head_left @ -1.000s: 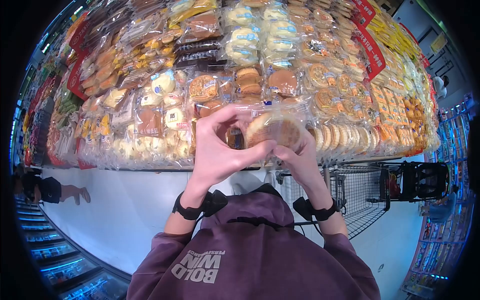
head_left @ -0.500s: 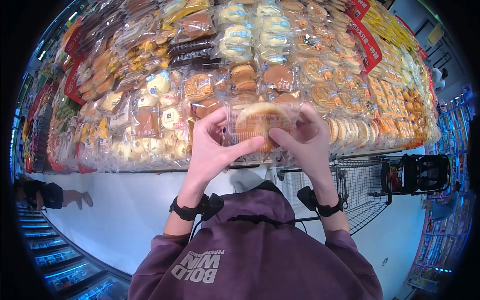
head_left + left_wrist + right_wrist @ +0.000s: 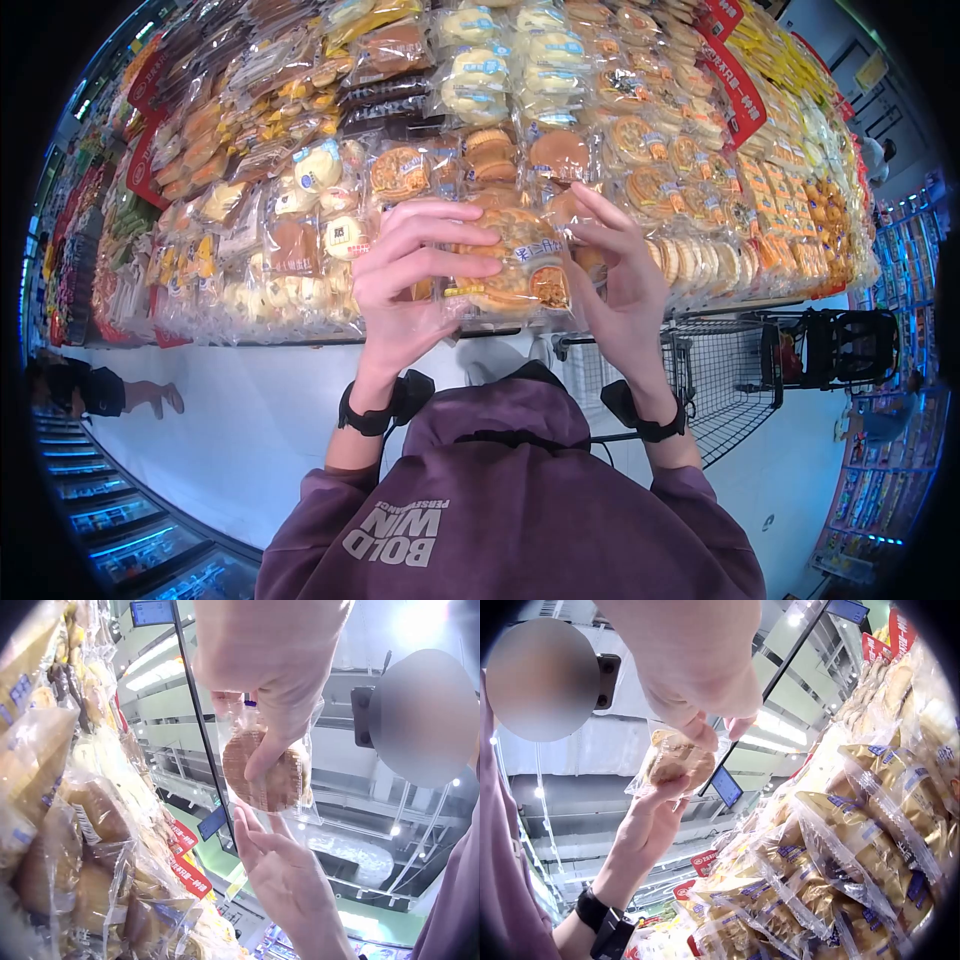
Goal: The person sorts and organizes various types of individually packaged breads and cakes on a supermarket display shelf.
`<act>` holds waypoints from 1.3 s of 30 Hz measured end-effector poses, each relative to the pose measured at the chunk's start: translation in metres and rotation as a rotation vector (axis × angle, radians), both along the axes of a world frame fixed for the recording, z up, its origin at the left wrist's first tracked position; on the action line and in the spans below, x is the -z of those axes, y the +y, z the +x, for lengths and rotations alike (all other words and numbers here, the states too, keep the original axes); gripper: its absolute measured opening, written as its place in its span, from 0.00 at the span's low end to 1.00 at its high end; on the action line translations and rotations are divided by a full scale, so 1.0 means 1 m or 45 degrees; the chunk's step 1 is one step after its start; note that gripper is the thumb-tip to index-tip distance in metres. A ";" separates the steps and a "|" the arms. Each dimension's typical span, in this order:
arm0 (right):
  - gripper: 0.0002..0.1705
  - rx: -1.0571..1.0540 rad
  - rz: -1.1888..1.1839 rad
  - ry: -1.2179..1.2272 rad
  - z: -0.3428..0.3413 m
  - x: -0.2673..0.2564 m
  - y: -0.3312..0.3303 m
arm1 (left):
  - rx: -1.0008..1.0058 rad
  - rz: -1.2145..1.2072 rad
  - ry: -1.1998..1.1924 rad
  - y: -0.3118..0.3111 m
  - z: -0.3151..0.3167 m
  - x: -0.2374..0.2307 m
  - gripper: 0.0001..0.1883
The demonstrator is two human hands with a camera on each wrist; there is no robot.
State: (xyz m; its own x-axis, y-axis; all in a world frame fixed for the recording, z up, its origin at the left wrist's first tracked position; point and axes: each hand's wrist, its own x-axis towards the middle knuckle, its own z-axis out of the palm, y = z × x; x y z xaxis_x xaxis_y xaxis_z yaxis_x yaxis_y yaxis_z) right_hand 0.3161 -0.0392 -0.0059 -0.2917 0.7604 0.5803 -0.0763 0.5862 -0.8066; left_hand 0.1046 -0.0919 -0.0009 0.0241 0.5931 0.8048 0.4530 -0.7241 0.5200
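Observation:
My left hand (image 3: 400,275) grips a round pastry (image 3: 512,228) in a clear plastic wrapper, with several fingers over its top face. That face shows a nutty golden top and a printed label. In the left wrist view the thumb presses on the pastry's flat brown underside (image 3: 277,784). My right hand (image 3: 628,285) is at the package's right edge, its fingers extended and spread apart. Seen from the left wrist, the right hand's fingertips (image 3: 241,817) are right by the wrapper's lower edge.
A broad display of wrapped pastries and cakes (image 3: 490,85) fills the area ahead, with red sign strips (image 3: 738,95) on it. To the right stand a wire shopping cart (image 3: 725,390) and a black stroller-like frame (image 3: 835,350). Another person (image 3: 105,388) is at far left.
The pastry has been turned over: its plain brown side showed before, now its labelled nutty top. The left fingers moved onto its top. The right hand released its hold and opened.

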 end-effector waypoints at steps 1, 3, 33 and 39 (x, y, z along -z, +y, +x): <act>0.18 -0.072 -0.206 0.112 0.001 0.005 -0.001 | -0.028 0.019 0.019 -0.001 -0.001 -0.001 0.11; 0.18 -0.249 -0.592 0.211 0.011 0.007 -0.003 | -0.065 0.042 0.066 0.000 -0.002 0.001 0.11; 0.29 0.453 -0.774 -0.212 0.221 0.014 0.121 | 0.181 -0.402 0.344 0.079 0.172 0.007 0.23; 0.25 0.453 -0.741 -0.510 0.210 0.008 0.149 | 0.080 -0.257 0.486 0.122 0.216 0.004 0.24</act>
